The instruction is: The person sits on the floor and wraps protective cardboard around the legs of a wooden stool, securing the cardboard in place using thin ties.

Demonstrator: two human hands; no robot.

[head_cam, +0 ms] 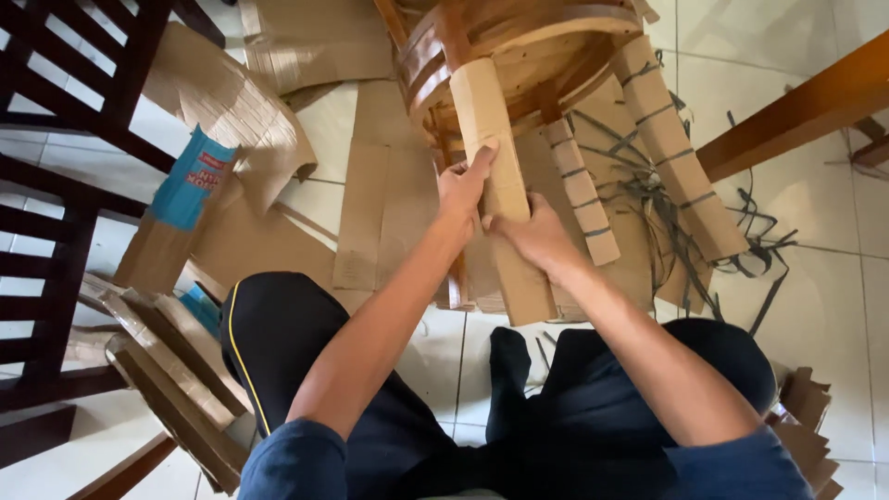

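Observation:
A wooden chair (519,42) lies tipped over on the tiled floor in front of me, its legs pointing toward me. The nearest leg is wrapped in brown cardboard (491,111). My left hand (463,190) grips that cardboard wrap from the left side, thumb up along it. My right hand (528,231) presses the wrap from the right, just below the left hand. Two other legs (579,190) (681,157) are wrapped in cardboard bound with dark straps.
Flat cardboard sheets (370,194) cover the floor under the chair. Dark plastic strapping (676,222) lies tangled at the right. Folded cardboard pieces (176,370) and a blue printed carton (190,181) sit at the left, by a dark wooden chair (56,185). Another wooden piece (796,106) crosses the upper right.

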